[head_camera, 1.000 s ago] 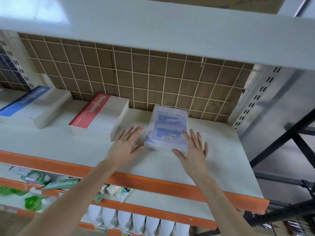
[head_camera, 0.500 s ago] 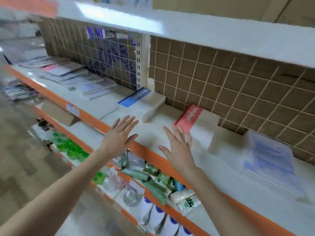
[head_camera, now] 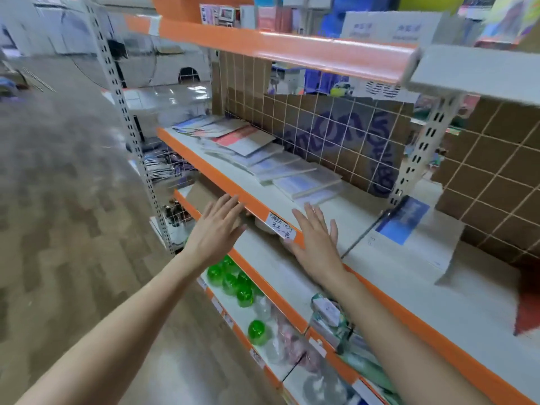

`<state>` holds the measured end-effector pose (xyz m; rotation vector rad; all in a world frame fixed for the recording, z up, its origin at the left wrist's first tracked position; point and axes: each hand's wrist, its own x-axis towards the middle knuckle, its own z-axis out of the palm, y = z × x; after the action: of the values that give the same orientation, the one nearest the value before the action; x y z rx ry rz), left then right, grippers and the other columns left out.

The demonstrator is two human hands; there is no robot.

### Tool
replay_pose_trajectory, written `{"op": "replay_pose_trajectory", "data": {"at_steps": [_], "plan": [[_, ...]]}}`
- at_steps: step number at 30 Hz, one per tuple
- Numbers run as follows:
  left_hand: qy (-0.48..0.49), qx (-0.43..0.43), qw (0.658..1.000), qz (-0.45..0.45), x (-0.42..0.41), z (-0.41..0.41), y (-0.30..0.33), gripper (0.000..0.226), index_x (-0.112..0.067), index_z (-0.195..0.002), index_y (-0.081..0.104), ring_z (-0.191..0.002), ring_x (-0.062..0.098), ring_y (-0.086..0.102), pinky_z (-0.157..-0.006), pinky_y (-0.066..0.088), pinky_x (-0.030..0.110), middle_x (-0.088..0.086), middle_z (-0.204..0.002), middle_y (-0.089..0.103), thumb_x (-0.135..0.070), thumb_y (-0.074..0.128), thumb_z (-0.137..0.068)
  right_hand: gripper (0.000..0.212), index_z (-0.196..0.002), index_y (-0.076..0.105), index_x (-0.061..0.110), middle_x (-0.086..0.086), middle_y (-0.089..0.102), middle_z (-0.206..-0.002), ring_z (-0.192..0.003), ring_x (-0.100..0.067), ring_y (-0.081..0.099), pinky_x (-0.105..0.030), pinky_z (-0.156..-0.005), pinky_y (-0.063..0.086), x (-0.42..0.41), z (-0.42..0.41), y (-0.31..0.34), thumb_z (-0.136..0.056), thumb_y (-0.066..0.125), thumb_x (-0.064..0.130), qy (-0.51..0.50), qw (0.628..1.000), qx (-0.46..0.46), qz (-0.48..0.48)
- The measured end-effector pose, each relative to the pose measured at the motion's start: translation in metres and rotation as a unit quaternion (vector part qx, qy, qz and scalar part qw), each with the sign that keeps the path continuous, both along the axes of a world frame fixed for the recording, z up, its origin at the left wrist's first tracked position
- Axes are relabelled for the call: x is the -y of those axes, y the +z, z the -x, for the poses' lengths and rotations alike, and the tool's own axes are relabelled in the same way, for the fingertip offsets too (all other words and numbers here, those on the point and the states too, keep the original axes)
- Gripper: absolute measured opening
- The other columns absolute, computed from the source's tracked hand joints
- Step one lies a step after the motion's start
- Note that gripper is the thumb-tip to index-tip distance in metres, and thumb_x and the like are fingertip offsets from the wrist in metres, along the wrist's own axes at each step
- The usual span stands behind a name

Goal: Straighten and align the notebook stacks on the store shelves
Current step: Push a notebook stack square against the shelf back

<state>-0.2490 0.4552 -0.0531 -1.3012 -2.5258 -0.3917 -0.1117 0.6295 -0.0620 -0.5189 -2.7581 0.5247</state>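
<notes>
Several flat notebooks (head_camera: 263, 159) lie fanned and overlapping in a crooked row on the white shelf (head_camera: 380, 270) with the orange front edge. Nearer me stands a thick stack with a blue cover (head_camera: 409, 229); a red stack (head_camera: 529, 305) shows at the right edge, blurred. My left hand (head_camera: 216, 229) is open, fingers spread, in front of the shelf's orange lip. My right hand (head_camera: 315, 238) is open too, held over the lip by the price label. Neither hand touches a notebook.
A white slotted upright (head_camera: 420, 147) divides the shelf sections, with a brown grid back panel (head_camera: 336, 133). Lower shelves hold green bottles (head_camera: 233, 282) and packaged goods. An upper shelf (head_camera: 292, 48) overhangs. The wood-pattern floor (head_camera: 73, 200) of the aisle lies to the left.
My view has swung left along the shelf, from the pale blue stack past the red and blue stacks to the fanned notebooks. Both hands left the pale blue stack and moved left, open.
</notes>
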Motion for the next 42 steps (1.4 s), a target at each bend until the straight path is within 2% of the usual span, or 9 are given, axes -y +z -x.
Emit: {"op": "replay_pose_trajectory", "data": {"at_steps": [11,16,23,25,27,29,33,39,42], "plan": [[-0.072,-0.011,0.993,0.090,-0.086,0.161,-0.011,0.058,-0.018,-0.151,0.012,-0.146,0.017,0.001,-0.116,-0.006,0.035,0.000,-0.159,0.005,-0.043,0.029,-0.101,0.073,-0.151,0.011,0.016,-0.007,0.003,-0.160,-0.147,-0.021,-0.001,-0.048,-0.115,0.003,-0.066,0.172,-0.025,-0.095,0.047,0.045,-0.158,0.985,0.066,-0.002],[-0.128,-0.019,0.981,0.147,-0.133,0.215,-0.023,0.062,-0.020,-0.151,0.006,-0.146,0.017,-0.005,-0.114,-0.012,0.035,0.001,-0.159,-0.001,-0.045,0.029,-0.100,0.080,-0.151,0.009,0.016,-0.004,0.004,-0.160,-0.146,-0.021,0.002,-0.045,-0.115,0.004,-0.088,0.214,-0.036,-0.092,0.048,0.052,-0.199,0.976,0.081,-0.027],[-0.182,-0.010,0.971,0.157,-0.162,0.272,-0.036,0.064,-0.020,-0.151,0.006,-0.146,0.018,-0.002,-0.115,-0.009,0.038,0.001,-0.159,0.002,-0.050,0.028,-0.098,0.079,-0.151,0.008,0.019,-0.002,0.003,-0.160,-0.146,-0.018,-0.002,-0.044,-0.114,0.001,-0.089,0.254,-0.035,-0.092,0.051,0.049,-0.212,0.973,0.090,-0.019],[-0.191,-0.010,0.970,0.151,-0.161,0.291,-0.035,0.064,-0.019,-0.151,0.006,-0.146,0.019,-0.001,-0.116,-0.009,0.038,0.002,-0.159,0.002,-0.051,0.022,-0.098,0.084,-0.152,0.005,0.021,-0.002,0.002,-0.160,-0.146,-0.018,-0.003,-0.043,-0.114,0.000,-0.088,0.267,-0.026,-0.089,0.059,0.039,-0.203,0.975,0.092,0.001],[-0.203,-0.004,0.970,0.133,-0.156,0.312,-0.030,0.071,-0.017,-0.151,0.009,-0.146,0.020,-0.001,-0.115,-0.010,0.036,0.004,-0.159,0.003,-0.055,0.005,-0.091,0.090,-0.152,0.003,0.025,0.000,-0.004,-0.160,-0.146,-0.018,-0.006,-0.042,-0.114,-0.002,-0.087,0.279,-0.015,-0.087,0.065,0.029,-0.190,0.977,0.101,0.016],[-0.216,0.000,0.970,0.112,-0.151,0.334,-0.026,0.080,-0.015,-0.150,0.014,-0.146,0.020,-0.001,-0.115,-0.009,0.035,0.004,-0.158,0.003,-0.056,-0.004,-0.084,0.090,-0.152,0.001,0.027,0.000,-0.009,-0.160,-0.146,-0.019,-0.009,-0.043,-0.114,-0.006,-0.086,0.295,-0.004,-0.088,0.064,0.032,-0.168,0.979,0.113,0.023],[-0.209,-0.026,0.973,0.098,-0.146,0.384,-0.021,0.063,-0.020,-0.151,0.013,-0.146,0.017,-0.002,-0.115,-0.009,0.034,0.001,-0.159,0.002,-0.051,0.029,-0.098,0.091,-0.152,-0.001,0.024,0.001,-0.003,-0.160,-0.146,-0.019,-0.006,-0.046,-0.115,-0.004,-0.075,0.346,0.008,-0.087,0.061,0.039,-0.145,0.984,0.105,-0.003],[-0.222,-0.031,0.963,0.148,-0.142,0.446,-0.022,0.071,-0.023,-0.151,0.003,-0.145,0.015,-0.008,-0.114,-0.014,0.038,-0.001,-0.159,-0.004,-0.058,0.029,-0.094,0.102,-0.152,-0.001,0.018,0.000,-0.009,-0.160,-0.146,-0.015,-0.011,-0.043,-0.115,-0.004,-0.056,0.417,0.002,-0.082,0.065,0.050,-0.158,0.980,0.103,0.066],[-0.227,-0.022,0.957,0.177,-0.147,0.462,-0.026,0.075,-0.024,-0.151,-0.001,-0.145,0.015,-0.006,-0.115,-0.013,0.041,-0.002,-0.159,-0.002,-0.064,0.022,-0.092,0.107,-0.152,-0.005,0.019,0.001,-0.015,-0.159,-0.145,-0.013,-0.017,-0.042,-0.114,-0.011,-0.048,0.436,-0.005,-0.080,0.066,0.053,-0.158,0.977,0.111,0.086]]}}
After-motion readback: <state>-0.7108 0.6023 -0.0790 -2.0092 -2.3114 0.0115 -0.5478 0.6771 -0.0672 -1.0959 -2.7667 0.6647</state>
